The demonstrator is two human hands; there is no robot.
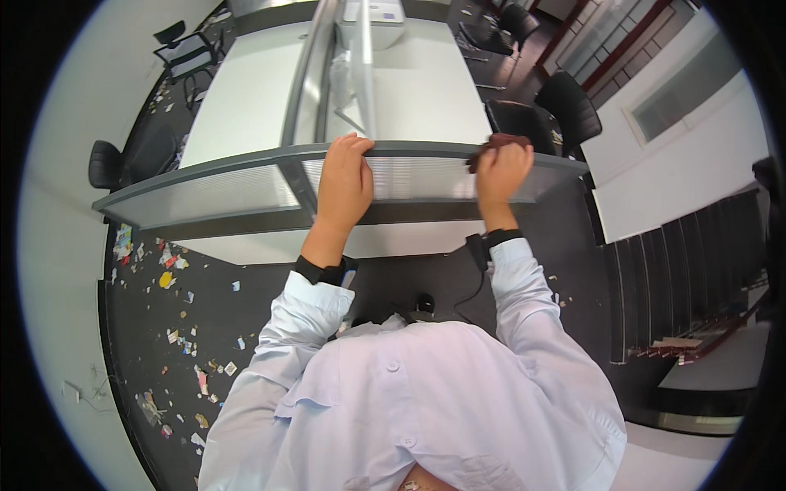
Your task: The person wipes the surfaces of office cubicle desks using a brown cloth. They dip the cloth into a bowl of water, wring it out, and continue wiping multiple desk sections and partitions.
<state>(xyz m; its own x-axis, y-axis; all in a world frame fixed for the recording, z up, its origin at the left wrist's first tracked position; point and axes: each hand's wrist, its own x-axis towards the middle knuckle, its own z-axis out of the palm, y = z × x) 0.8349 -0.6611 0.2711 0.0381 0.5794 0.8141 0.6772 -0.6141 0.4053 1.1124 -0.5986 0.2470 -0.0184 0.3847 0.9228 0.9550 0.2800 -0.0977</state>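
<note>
My left hand lies over the grey top rail of a desk partition, its fingers curled over the far side. My right hand holds a dark reddish-brown cloth against the same rail, farther right. Part of the cloth is covered by my fingers and palm. Below the rail runs a ribbed translucent panel in a grey frame. Each wrist wears a black band, and a cable hangs near the right one.
Beyond the partition are white desktops, split by a metal-framed divider. A white machine stands at the back. Black chairs flank the desks. Scraps of litter cover the floor at left; dark stairs lie at right.
</note>
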